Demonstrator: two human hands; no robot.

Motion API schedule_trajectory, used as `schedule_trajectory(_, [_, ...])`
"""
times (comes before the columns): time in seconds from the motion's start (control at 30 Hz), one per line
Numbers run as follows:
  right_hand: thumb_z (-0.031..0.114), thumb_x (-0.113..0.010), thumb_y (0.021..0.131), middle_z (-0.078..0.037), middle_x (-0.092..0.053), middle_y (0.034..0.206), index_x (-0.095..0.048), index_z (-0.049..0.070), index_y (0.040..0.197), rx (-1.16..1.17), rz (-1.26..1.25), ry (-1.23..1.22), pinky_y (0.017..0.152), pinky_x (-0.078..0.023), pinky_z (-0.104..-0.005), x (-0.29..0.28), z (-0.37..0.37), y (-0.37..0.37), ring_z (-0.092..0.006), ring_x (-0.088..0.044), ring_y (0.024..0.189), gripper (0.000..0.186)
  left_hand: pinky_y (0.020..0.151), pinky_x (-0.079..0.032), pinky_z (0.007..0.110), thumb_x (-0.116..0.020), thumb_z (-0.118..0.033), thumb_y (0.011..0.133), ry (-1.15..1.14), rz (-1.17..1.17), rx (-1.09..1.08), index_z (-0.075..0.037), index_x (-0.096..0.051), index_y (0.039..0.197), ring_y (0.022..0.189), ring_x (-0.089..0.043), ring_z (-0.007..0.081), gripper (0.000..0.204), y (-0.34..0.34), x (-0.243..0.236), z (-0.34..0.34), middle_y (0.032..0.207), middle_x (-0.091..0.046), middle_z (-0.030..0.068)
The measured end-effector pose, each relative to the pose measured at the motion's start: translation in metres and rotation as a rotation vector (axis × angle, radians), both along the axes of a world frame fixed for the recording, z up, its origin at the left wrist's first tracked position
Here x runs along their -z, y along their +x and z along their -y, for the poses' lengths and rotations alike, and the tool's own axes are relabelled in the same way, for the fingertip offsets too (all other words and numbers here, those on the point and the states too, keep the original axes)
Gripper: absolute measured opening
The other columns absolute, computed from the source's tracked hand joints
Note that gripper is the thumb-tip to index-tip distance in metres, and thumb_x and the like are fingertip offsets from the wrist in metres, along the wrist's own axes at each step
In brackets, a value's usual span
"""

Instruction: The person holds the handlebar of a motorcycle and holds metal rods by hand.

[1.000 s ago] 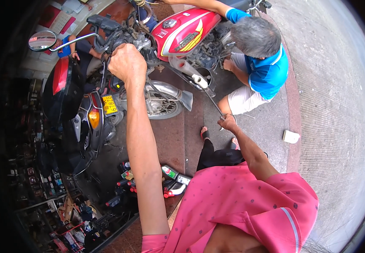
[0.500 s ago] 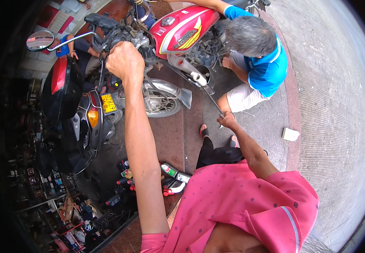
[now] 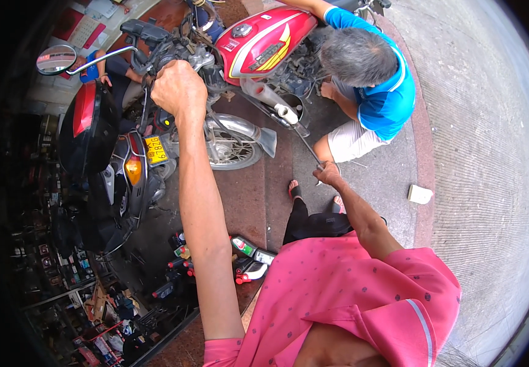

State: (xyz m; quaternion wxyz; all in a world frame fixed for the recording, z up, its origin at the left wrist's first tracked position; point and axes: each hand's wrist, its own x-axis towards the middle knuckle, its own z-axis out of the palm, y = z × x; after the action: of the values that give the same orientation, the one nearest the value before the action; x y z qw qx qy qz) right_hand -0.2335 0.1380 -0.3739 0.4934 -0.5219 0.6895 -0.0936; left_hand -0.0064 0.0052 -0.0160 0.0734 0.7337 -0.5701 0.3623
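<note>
My left hand is closed in a fist around the handlebar of a red motorcycle; the grip itself is mostly hidden beneath the fingers. My right hand is wrapped round the near end of a thin metal rod. That rod runs forward and left toward a white pipe piece and a clear plastic container beside the engine; where its far end stops I cannot make out. The front wheel stands between my two arms.
A person in a blue shirt crouches beside the motorcycle, opposite me. At left stands a black scooter with a top box. Several bottles stand by my left elbow. A white block lies on the pavement.
The crouching person's head has shifted slightly to the left. Both my hands keep their grips, with almost no movement.
</note>
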Motion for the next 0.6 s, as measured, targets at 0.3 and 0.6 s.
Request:
schedule_trajectory(0.3, [0.03, -0.069, 0.06, -0.016, -0.062, 0.089, -0.059, 0.002, 0.088, -0.018, 0.008, 0.053, 0.078, -0.045, -0.0315, 0.004, 0.005, -0.002, -0.0259, -0.059, 0.088, 0.041, 0.053, -0.051, 0.034, -0.053, -0.011, 0.07, -0.014, 0.013, -0.025, 0.007, -0.06, 0.075, 0.062, -0.064, 0.0273, 0.021, 0.001, 0.002, 0.004, 0.067, -0.062, 0.0182])
schedule_trajectory(0.6, [0.03, -0.068, 0.06, -0.016, -0.062, 0.09, -0.058, 0.002, 0.091, -0.005, 0.013, 0.072, 0.079, -0.045, -0.0319, 0.0, 0.007, 0.0, -0.0255, -0.059, 0.088, 0.042, 0.054, -0.051, 0.036, -0.053, -0.011, 0.07, 0.006, -0.01, -0.012, 0.007, -0.061, 0.074, 0.063, -0.064, 0.0284, 0.02, 0.003, 0.0, 0.004, 0.068, -0.062, 0.0181])
